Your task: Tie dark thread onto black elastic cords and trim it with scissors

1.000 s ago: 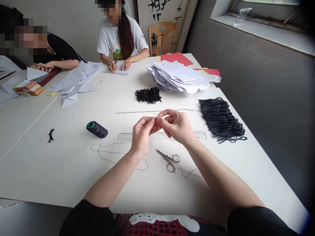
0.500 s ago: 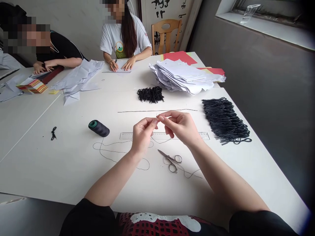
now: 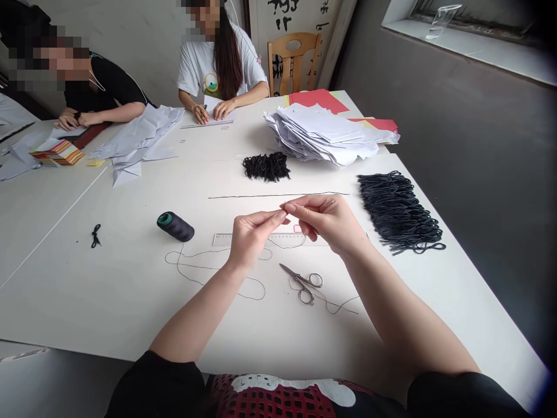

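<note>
Your left hand (image 3: 253, 239) and right hand (image 3: 326, 220) hang in the air above the table, with the fingertips (image 3: 282, 215) of each just beside those of the other. Thumb and forefinger look pressed together on both hands, and a fine dark strand (image 3: 284, 206) shows at the tips, but it's too thin for you to tell whether either hand is clamped on it. Right under your hands lies a clear ruler (image 3: 256, 239), and beyond them a long black thread (image 3: 278, 195) runs straight across the white table (image 3: 108, 307). To your left stands a dark thread spool (image 3: 175, 227) with a green core, lying on its side, with a loose thread (image 3: 209, 268) looping over the table from it. Near your right wrist rest steel scissors (image 3: 304, 283), with another thread (image 3: 343, 307) curling around their finger rings. Further out you have a small black tangle of loops (image 3: 265, 167), a neat row of black elastic loops (image 3: 398, 215) on your right, and a stack of white paper (image 3: 326, 136) over red sheets (image 3: 313, 98). Across the table, a person in a white T-shirt (image 3: 221, 69) writes with a pen, and a person in black (image 3: 104, 96) leans over beside crumpled white sheets (image 3: 139, 136).
</note>
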